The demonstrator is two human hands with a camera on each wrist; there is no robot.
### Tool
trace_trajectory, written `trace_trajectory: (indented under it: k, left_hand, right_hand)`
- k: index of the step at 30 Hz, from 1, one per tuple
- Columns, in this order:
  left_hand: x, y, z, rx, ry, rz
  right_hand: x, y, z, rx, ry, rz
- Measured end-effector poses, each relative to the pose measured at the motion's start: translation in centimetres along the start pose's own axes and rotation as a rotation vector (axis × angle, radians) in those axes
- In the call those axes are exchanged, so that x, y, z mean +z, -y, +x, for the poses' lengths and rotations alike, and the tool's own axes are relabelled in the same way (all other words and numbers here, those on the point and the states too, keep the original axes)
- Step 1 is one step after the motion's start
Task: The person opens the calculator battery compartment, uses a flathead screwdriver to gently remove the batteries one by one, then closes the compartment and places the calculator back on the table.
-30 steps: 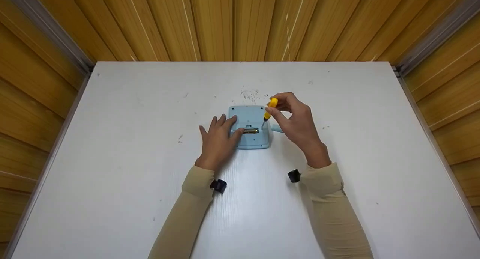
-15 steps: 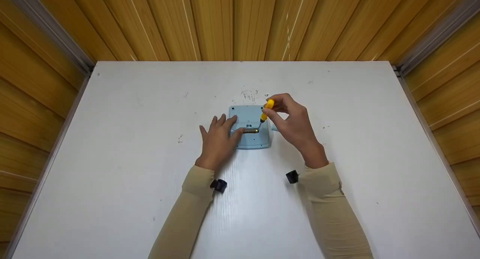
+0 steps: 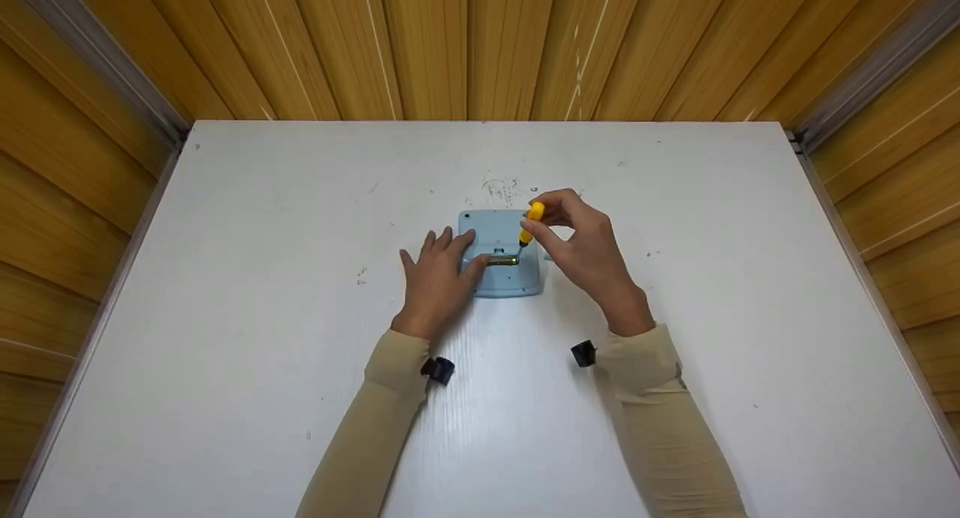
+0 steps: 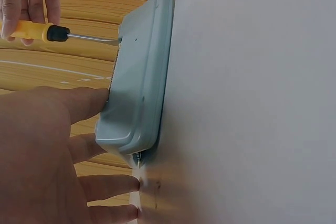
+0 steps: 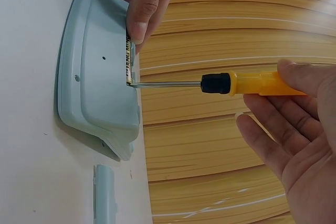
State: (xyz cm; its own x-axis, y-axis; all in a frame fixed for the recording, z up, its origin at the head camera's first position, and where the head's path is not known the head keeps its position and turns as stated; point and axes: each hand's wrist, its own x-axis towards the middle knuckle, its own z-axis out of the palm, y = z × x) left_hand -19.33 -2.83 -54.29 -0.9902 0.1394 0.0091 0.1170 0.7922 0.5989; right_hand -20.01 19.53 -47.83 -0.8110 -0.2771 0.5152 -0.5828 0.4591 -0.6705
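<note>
Two hands: left hand [image 3: 437, 285] and right hand [image 3: 596, 244], both near the centre of the head view; beige sleeves [image 3: 375, 413] come in from the bottom edge.
Left-hand grip: fingers spread, not wrapped round anything; we see the thumb tip resting on the battery [image 3: 504, 261] and the index fingertip at the left edge of the blue casing [image 3: 495, 233].
Right-hand grip: closed in a pinch, thumb against fingers, on the yellow handle [image 5: 262, 83] of the screwdriver [image 5: 216, 83].
Screwdriver tip: at the battery's right end; whether it bears on battery or slot edge we cannot tell.
Blue casing: centre of the head view, flat on the white table [image 3: 225, 315], battery slot facing up.
Small blue piece: lower left of the right wrist view, on the table, apart from the casing [image 5: 105, 195].
Wall: we record yellow wood-grain panels [image 3: 480, 52] across the top of the head view.
</note>
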Motion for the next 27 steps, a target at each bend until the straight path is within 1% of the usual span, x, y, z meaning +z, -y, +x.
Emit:
trace_trajectory:
  k: [3,11,20,27]
  left_hand:
    - [-0.01,-0.02,0.0,-0.002,0.002,0.001]
    - [-0.05,0.03,-0.05,0.002,0.0,0.005]
    - [-0.06,0.07,-0.1,0.001,0.0,-0.001]
    - [-0.07,0.04,-0.07,0.001,-0.002,-0.005]
  right_hand:
    - [-0.03,0.01,-0.01,-0.004,0.01,-0.002]
    - [-0.02,0.05,-0.03,0.018,0.024,0.008]
    - [-0.16,-0.19,0.05,0.014,0.036,0.021]
    - [-0.75,-0.49,-0.09,0.112,0.032,0.036]
